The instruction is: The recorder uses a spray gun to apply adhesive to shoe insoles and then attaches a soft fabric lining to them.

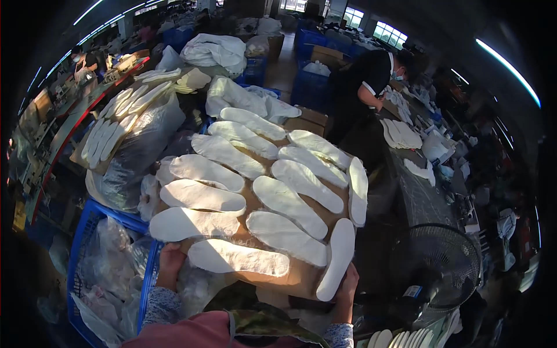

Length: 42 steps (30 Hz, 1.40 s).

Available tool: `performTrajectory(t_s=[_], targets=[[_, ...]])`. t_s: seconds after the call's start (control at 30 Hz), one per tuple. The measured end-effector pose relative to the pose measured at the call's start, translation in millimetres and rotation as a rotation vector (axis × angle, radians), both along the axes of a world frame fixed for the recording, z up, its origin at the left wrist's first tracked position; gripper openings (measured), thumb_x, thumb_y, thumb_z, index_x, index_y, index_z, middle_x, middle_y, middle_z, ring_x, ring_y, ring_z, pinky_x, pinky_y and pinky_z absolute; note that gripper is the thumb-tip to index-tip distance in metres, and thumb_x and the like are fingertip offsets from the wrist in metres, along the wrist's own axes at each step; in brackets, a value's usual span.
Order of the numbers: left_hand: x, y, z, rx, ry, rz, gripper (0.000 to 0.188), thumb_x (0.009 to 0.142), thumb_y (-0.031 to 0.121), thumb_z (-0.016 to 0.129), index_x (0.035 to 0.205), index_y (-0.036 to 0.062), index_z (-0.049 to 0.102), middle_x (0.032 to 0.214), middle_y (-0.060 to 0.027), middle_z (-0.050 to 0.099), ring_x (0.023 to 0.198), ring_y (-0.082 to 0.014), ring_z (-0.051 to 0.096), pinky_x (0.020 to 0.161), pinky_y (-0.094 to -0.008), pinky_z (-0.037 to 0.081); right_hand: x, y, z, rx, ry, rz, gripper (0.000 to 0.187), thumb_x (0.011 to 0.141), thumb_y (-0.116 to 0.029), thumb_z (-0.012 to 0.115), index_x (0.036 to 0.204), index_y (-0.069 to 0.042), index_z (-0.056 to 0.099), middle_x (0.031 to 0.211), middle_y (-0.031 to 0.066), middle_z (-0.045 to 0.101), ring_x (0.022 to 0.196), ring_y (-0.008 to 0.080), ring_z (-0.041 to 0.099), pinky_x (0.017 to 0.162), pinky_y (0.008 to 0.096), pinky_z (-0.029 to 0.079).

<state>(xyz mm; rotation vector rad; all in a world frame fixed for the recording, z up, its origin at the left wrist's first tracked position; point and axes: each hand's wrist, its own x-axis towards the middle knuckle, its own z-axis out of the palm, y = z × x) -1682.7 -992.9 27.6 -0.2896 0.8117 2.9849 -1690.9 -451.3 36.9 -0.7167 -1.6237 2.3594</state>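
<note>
- Nearest the camera, two forearms in speckled grey knit cuffs come up from the lower edge, over a pink garment and a camouflage-patterned cloth.
- The left hand (170, 264) grips the near left edge of a flat brown cardboard sheet (290, 277), fingers curled around it.
- The right hand (346, 290) clasps the sheet's near right corner, its fingers just beside a white insole that lies along the right edge.
- The cardboard sheet is held out in front of the person, tilted a little, above a blue plastic crate (87, 232) stuffed with clear plastic bags.
- White foam shoe insoles (284, 200) cover the sheet in two rough rows, laid side by side and slanting; two more run lengthwise down its right edge.
- To the right, low down, stands a black electric fan with a round wire guard (435, 267), next to a dark grey counter (418, 200).
- To the left, farther off, a second cardboard sheet with white insoles (116, 124) rests on a large clear plastic sack.
- Beyond the held sheet lie bulging white bags (217, 52) and more blue crates (310, 87).
- At the far right, a person in a black top (362, 78) bends over the counter, where more white insoles (400, 133) are stacked.
- Farthest back, windows let in daylight and long strip lights run along the ceiling.
</note>
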Motion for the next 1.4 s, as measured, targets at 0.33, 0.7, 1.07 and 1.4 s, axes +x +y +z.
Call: performTrajectory(t_s=[0.33,0.7,1.07,1.4], targets=[[-301,-29,-45,-0.078,-0.07,0.054,0.057,0.073,0.01,0.055,0.127,-0.0085,0.048,0.129,-0.0225,0.054,0.124,-0.0377,0.049,0.11,-0.0482,0.034,-328,-18,0,-0.042,-0.024,-0.005,0.028,0.096,-0.013,0.05,0.115,0.005,0.061,0.096,0.0077,0.067,0.081,0.0158,0.065,0.071,0.0277,0.052],[-572,-2,-81,0.026,-0.174,0.246,0.059,0.069,0.004,0.059,0.127,-0.0005,0.051,0.127,-0.0157,0.058,0.122,-0.0354,0.051,0.11,-0.0505,0.034,-690,-4,-71,-0.058,0.027,0.145,0.028,0.096,-0.014,0.055,0.116,0.006,0.062,0.101,0.0119,0.069,0.087,0.0201,0.067,0.077,0.0322,0.056],[-826,-20,-215,-0.153,-0.422,0.556,0.045,0.08,0.002,0.059,0.124,0.0066,0.052,0.117,-0.0081,0.061,0.108,-0.0274,0.059,0.098,-0.0422,0.046,-1032,-74,-166,0.048,-0.075,0.273,0.029,0.096,-0.017,0.056,0.114,0.004,0.063,0.103,0.0094,0.068,0.09,0.0199,0.065,0.081,0.0332,0.053],[-924,-116,-298,-0.261,-0.66,0.514,0.028,0.089,0.0,0.055,0.116,0.0078,0.053,0.103,-0.007,0.064,0.09,-0.0248,0.064,0.076,-0.0395,0.055,-1162,-183,-285,0.297,-0.228,0.381,0.027,0.095,-0.013,0.056,0.114,0.004,0.065,0.1,0.0061,0.068,0.085,0.0144,0.063,0.077,0.0295,0.05]])
